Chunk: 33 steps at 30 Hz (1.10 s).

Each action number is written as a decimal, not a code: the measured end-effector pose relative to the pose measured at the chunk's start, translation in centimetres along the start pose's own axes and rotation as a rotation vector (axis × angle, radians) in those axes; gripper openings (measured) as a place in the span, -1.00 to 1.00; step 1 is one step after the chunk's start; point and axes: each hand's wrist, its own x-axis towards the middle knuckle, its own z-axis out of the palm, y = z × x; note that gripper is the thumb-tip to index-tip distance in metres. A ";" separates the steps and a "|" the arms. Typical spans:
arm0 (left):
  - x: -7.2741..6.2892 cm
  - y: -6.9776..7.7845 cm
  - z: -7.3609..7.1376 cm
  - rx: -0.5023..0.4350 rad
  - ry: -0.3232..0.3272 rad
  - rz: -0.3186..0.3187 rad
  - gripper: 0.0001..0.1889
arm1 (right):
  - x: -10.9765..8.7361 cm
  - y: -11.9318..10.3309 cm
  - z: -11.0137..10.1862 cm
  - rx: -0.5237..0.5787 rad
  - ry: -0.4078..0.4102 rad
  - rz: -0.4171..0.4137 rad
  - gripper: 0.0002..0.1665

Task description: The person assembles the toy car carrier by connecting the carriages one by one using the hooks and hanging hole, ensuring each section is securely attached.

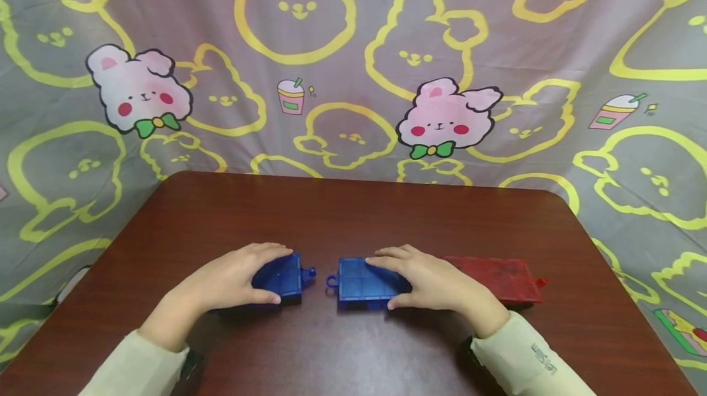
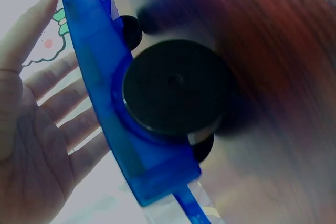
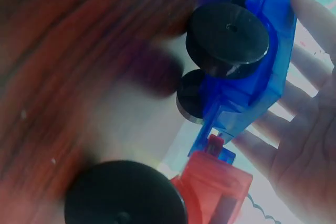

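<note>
My left hand grips a blue plastic toy train car, thumb along the near side and fingers across the far side. A blue coupling sticks out from its right end. Across a short gap, my right hand holds a second blue car the same way; a ring coupling points left from it. In the right wrist view, a red car is hooked onto that blue car's coupling. Black round wheels show under the cars in both wrist views.
The red car extends right behind my right wrist, with a small red coupling at its far end. The brown table has rounded back corners. A cartoon-printed cloth hangs behind and beside it.
</note>
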 end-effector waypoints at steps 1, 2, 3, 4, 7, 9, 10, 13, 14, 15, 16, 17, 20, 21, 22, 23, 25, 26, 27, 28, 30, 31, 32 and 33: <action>0.0 0.1 0.0 0.001 -0.006 0.000 -0.17 | 0.0 0.0 0.0 0.002 -0.004 -0.001 -0.12; 0.1 0.1 0.1 0.001 -0.011 0.002 -0.18 | 0.0 -0.1 0.0 0.004 -0.008 0.001 -0.14; 0.2 0.2 0.1 0.002 -0.015 0.002 -0.18 | 0.0 -0.1 0.1 0.005 -0.011 0.003 -0.16; 0.2 0.2 0.1 0.002 -0.017 0.002 -0.19 | 0.0 -0.1 0.1 0.003 -0.014 0.004 -0.18; 0.4 0.4 0.0 0.005 -0.022 0.009 -0.23 | 0.1 -0.1 0.1 0.005 -0.015 0.001 -0.23; 0.5 0.5 0.0 0.006 -0.024 0.022 -0.26 | 0.1 -0.1 0.1 0.007 -0.013 0.000 -0.25; 0.5 0.5 0.1 0.008 -0.024 0.031 -0.27 | 0.1 -0.1 0.2 0.009 -0.009 -0.003 -0.26; 0.7 0.6 0.1 0.015 -0.018 0.066 -0.30 | 0.2 -0.1 0.1 0.015 0.010 -0.007 -0.26; 0.7 0.6 0.2 0.018 -0.015 0.072 -0.31 | 0.2 -0.1 0.1 0.018 0.017 -0.008 -0.26; 0.8 0.6 0.2 0.021 -0.013 0.078 -0.32 | 0.3 -0.1 0.1 0.021 0.025 -0.010 -0.26; 0.8 0.7 0.2 0.025 -0.013 0.079 -0.32 | 0.4 -0.1 0.1 0.023 0.032 -0.010 -0.26; 0.9 0.8 0.2 0.027 -0.012 0.082 -0.32 | 0.5 -0.1 0.0 0.027 0.038 -0.010 -0.25; 1.1 0.9 0.1 0.027 -0.016 0.089 -0.33 | 0.7 -0.1 0.0 0.033 0.053 -0.013 -0.26; 1.2 1.0 0.1 0.025 -0.018 0.092 -0.33 | 0.8 -0.1 0.0 0.034 0.058 -0.015 -0.25; 1.3 1.0 0.1 0.022 -0.019 0.097 -0.33 | 0.8 -0.1 0.0 0.037 0.063 -0.019 -0.25; 1.3 1.1 0.0 0.019 -0.020 0.101 -0.34 | 0.9 -0.1 -0.1 0.036 0.072 -0.026 -0.26; 1.5 1.2 0.0 0.018 -0.024 0.106 -0.34 | 1.0 -0.1 -0.1 0.035 0.081 -0.036 -0.25; 1.5 1.2 0.0 0.018 -0.025 0.107 -0.34 | 1.0 -0.1 -0.1 0.036 0.082 -0.039 -0.25; 1.6 1.2 0.0 0.018 -0.028 0.107 -0.34 | 1.1 -0.1 -0.1 0.036 0.082 -0.041 -0.25; 1.6 1.2 0.0 0.019 -0.030 0.108 -0.34 | 1.1 -0.2 -0.1 0.035 0.081 -0.041 -0.25; 1.7 1.3 0.0 0.019 -0.034 0.107 -0.34 | 1.2 -0.2 0.0 0.034 0.071 -0.035 -0.25; 1.8 1.3 0.0 0.018 -0.036 0.108 -0.34 | 1.3 -0.3 0.0 0.034 0.064 -0.029 -0.25; 1.8 1.3 0.0 0.017 -0.039 0.109 -0.34 | 1.3 -0.3 0.0 0.030 0.061 -0.026 -0.25; 1.8 1.3 0.0 0.017 -0.042 0.108 -0.34 | 1.3 -0.3 0.0 0.027 0.058 -0.024 -0.25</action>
